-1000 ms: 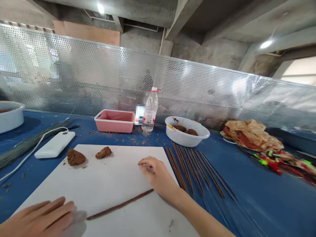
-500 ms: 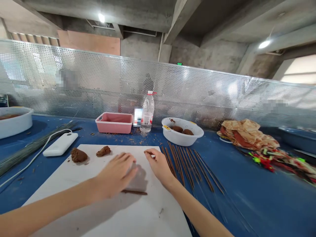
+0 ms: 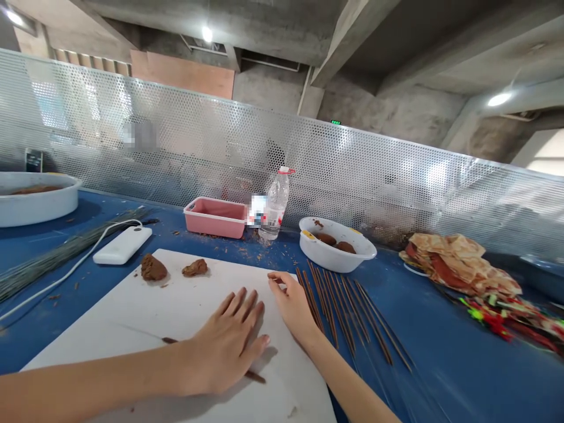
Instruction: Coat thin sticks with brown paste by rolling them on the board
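My left hand [image 3: 224, 346] lies flat, palm down and fingers spread, on the white board [image 3: 110, 311]. Under it runs a thin stick coated in brown paste [image 3: 255, 377], with both coated ends showing and a bare thin tail out to the left; its middle is hidden. My right hand [image 3: 293, 308] rests at the board's right edge, fingers curled in to the thumb; anything between the fingertips is too small to make out. Two brown dough-like lumps, a larger one [image 3: 153, 268] and a smaller one [image 3: 195, 268], sit at the board's far side.
Several brown-coated sticks [image 3: 348, 305] lie right of the board. Behind stand a pink bin [image 3: 215, 226], a water bottle [image 3: 274, 205] and a white basin [image 3: 335, 258] holding brown lumps. A white power bank [image 3: 123, 245] and thin grey sticks [image 3: 57, 255] lie left; crumpled cloth [image 3: 458, 264] lies right.
My left hand has come down and nearer to me, flattening over the coated stick. The right hand keeps its place by the board's edge. The whole view has shifted and tilted slightly.
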`<action>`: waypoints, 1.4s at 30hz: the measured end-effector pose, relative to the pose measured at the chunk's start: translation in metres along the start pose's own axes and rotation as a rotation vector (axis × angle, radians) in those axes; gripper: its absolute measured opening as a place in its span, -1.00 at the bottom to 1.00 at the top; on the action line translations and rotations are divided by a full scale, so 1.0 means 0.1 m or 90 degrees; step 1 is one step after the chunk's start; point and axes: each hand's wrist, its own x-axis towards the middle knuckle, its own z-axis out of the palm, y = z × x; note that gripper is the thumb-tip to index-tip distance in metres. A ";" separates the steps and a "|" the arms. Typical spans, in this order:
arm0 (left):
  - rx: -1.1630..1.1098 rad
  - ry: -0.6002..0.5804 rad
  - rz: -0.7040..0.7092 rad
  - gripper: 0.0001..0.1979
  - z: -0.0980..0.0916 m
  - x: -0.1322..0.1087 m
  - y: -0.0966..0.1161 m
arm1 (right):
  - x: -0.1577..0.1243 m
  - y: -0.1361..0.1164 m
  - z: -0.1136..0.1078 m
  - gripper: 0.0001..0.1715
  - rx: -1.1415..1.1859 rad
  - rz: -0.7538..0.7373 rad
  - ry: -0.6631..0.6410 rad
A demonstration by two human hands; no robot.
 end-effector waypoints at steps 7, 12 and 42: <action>-0.070 -0.015 0.028 -0.30 -0.12 0.23 -0.15 | 0.00 0.03 -0.01 -0.63 0.012 0.027 0.040; -0.074 -0.026 0.014 -0.35 -0.12 0.32 -0.17 | 0.02 0.06 -0.02 -0.63 0.027 0.047 0.051; -0.064 -0.024 0.083 -0.38 -0.02 0.03 0.04 | 0.05 0.16 0.01 -0.44 0.121 0.118 0.151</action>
